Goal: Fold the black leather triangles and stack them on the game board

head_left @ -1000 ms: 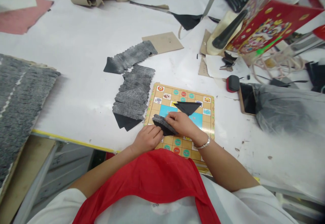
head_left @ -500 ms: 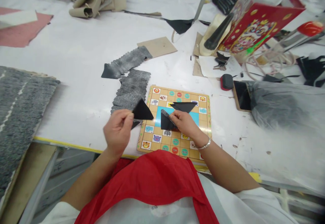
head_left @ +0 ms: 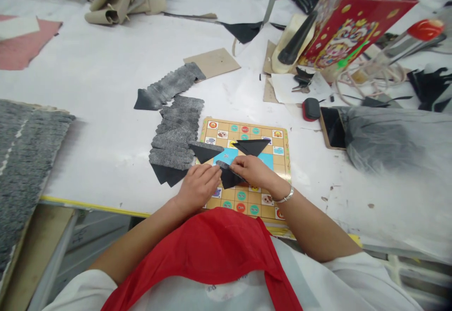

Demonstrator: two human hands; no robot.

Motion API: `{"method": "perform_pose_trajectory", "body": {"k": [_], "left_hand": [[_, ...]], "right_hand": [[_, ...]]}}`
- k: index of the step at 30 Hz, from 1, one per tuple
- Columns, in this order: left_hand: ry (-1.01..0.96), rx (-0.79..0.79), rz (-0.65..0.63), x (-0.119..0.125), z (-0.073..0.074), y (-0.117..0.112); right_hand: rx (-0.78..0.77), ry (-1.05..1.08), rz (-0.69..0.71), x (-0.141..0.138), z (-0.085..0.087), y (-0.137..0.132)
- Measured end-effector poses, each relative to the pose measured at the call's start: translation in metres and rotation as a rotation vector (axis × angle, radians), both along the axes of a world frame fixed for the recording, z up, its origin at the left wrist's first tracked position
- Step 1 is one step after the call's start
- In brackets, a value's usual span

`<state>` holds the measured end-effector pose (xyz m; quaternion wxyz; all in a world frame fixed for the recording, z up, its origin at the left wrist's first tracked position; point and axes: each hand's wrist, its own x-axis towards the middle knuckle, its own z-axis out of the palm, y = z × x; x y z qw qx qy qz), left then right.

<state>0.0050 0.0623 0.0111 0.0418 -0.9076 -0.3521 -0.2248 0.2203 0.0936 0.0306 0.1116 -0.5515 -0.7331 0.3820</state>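
Note:
A small black triangular piece (head_left: 230, 179) with a speckled grey strip along its upper edge lies over the game board (head_left: 282, 179). My right hand (head_left: 253, 172) pinches its right side between thumb and fingers. From the left, my left hand (head_left: 200, 185) closes its fingertips on the other side of that piece; its thumb is hidden. Just above my left hand rests another black triangle with a grey edge (head_left: 206, 153). Some stacked plain black triangles (head_left: 253, 147) lie on the board beyond my right hand. An overlapping row of grey-edged pieces (head_left: 176, 130) stretches along the board's left side.
A second grey row (head_left: 169, 87) touches a beige card (head_left: 215, 62). To the right are a phone (head_left: 332, 127), a small black-and-red case (head_left: 310, 109), a plastic bag (head_left: 384, 141) and a red box (head_left: 360, 19). Thick grey material (head_left: 28, 160) covers the table's left edge.
My left hand has let go of a black triangle, which now lies on the board's left side. It has come down and right to the piece in my right hand.

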Motion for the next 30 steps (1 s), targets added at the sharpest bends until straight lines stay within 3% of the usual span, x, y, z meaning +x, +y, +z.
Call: {"method": "perform_pose_trajectory", "body": {"k": [3,7,9,11,15,17,25,30], "left_hand": [[0.057,-0.074,-0.011,0.007,-0.001,-0.007],[0.115,-0.088,0.017,0.012,0.0,-0.005],[0.13,-0.076,0.022,0.013,0.001,-0.005],[0.13,-0.067,0.028,0.014,0.001,-0.007],[0.093,-0.057,0.067,0.014,-0.003,-0.01],[0.084,-0.061,0.093,0.015,-0.006,-0.011],[0.079,-0.079,0.125,0.014,-0.007,-0.008],[-0.004,-0.198,0.126,0.01,-0.008,-0.006]], "right_hand": [[-0.085,0.067,0.003,0.005,-0.001,0.005],[-0.415,0.303,-0.109,0.02,0.007,0.012],[-0.5,0.335,-0.168,0.023,0.012,0.013],[-0.371,0.203,-0.123,0.02,0.015,0.011],[0.076,-0.212,0.029,-0.002,0.013,-0.002],[0.197,-0.317,0.05,-0.011,0.01,-0.009],[0.48,-0.287,0.203,-0.005,-0.016,-0.023],[0.586,-0.281,0.312,0.0,-0.024,-0.024]]}}
